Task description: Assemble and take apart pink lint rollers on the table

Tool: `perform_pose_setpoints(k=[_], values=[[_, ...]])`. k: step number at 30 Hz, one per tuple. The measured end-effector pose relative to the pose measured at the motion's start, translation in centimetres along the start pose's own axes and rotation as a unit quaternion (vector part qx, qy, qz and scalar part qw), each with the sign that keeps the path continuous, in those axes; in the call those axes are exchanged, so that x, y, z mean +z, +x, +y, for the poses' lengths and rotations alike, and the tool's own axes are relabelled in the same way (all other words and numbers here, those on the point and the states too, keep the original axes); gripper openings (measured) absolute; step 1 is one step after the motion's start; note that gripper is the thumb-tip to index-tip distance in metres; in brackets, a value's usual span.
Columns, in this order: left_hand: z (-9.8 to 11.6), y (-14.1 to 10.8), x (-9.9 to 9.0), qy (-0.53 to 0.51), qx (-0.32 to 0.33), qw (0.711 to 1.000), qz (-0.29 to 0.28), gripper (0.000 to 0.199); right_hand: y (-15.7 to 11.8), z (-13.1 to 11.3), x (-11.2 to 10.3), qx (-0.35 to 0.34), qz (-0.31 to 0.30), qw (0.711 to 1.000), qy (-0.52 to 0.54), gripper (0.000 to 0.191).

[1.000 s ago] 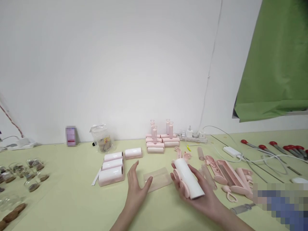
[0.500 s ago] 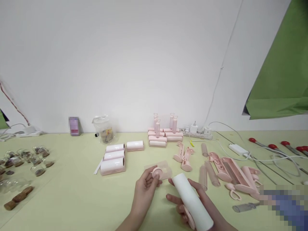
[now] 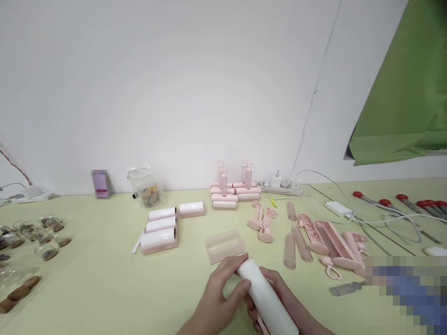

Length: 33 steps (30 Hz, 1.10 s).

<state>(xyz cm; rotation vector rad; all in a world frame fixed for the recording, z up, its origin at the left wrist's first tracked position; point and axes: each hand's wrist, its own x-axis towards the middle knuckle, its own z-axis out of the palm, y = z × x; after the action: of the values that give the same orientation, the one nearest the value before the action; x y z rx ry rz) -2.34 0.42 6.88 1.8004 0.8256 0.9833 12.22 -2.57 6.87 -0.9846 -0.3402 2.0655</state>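
Observation:
A white roll [image 3: 268, 298] lies slantwise in my right hand [image 3: 284, 298], whose fingers wrap round it from below, with a pink part under the roll. My left hand [image 3: 226, 293] has its fingers and thumb closed on the roll's upper end, where a thin pink rim shows; the round pink cap is mostly hidden there. Just beyond my hands lies a translucent pink cover [image 3: 225, 245]. Pink holder pieces [image 3: 267, 225] stand farther back to its right.
White rolls [image 3: 159, 239] lie at left centre. Finished-looking pink rollers [image 3: 224, 201] are stacked by the wall. Clear tubes [image 3: 289, 251], pink shells [image 3: 335, 242] and cables lie right. Glass domes [image 3: 45, 251] and corks [image 3: 19, 292] are far left. A blurred blue patch [image 3: 412, 298] covers the lower right.
My left hand has brought the round pink cap down to the roll's upper end. The translucent cover is now uncovered by my hand. The view has shifted slightly right.

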Motion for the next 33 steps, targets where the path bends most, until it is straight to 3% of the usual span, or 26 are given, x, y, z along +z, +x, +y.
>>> perform_pose_setpoints(k=[4,7,10,13,17,22,27,30,33], values=[[0.2,0.6,-0.2,-0.122,-0.024,0.992,0.006,0.029,0.0,-0.1,-0.2,-0.014,0.007,1.0,-0.014,0.049],[0.2,0.9,-0.8,-0.169,-0.004,0.984,0.062,0.027,0.0,-1.0,-0.5,-0.082,-0.031,0.996,0.015,0.038],[0.2,0.8,-1.5,-0.1,0.044,0.987,0.117,0.027,0.0,-1.9,-0.8,-0.151,-0.032,0.988,0.03,0.037],[0.1,0.4,-1.8,0.009,0.089,0.99,0.114,0.027,-0.1,-2.3,-1.0,-0.18,-0.011,0.984,-0.001,0.041],[0.1,0.1,-1.8,0.12,0.171,0.972,0.107,0.034,-0.2,-2.2,-1.0,-0.205,-0.013,0.979,-0.007,0.036],[0.2,0.0,-1.8,0.161,0.211,0.957,0.118,0.039,-0.1,-2.0,-1.2,-0.221,-0.03,0.975,-0.006,0.031],[-0.2,-0.3,-1.4,0.15,0.239,0.957,0.067,0.045,-0.2,-1.5,-1.4,-0.231,-0.053,0.971,-0.042,0.039],[-0.7,-0.9,-0.3,0.105,0.213,0.969,0.061,0.037,0.7,-1.3,-2.2,-0.241,-0.033,0.967,-0.081,0.042],[-1.4,-1.7,1.3,0.069,0.138,0.985,0.08,0.026,2.2,-0.9,-3.6,-0.275,-0.034,0.946,-0.171,0.068]])
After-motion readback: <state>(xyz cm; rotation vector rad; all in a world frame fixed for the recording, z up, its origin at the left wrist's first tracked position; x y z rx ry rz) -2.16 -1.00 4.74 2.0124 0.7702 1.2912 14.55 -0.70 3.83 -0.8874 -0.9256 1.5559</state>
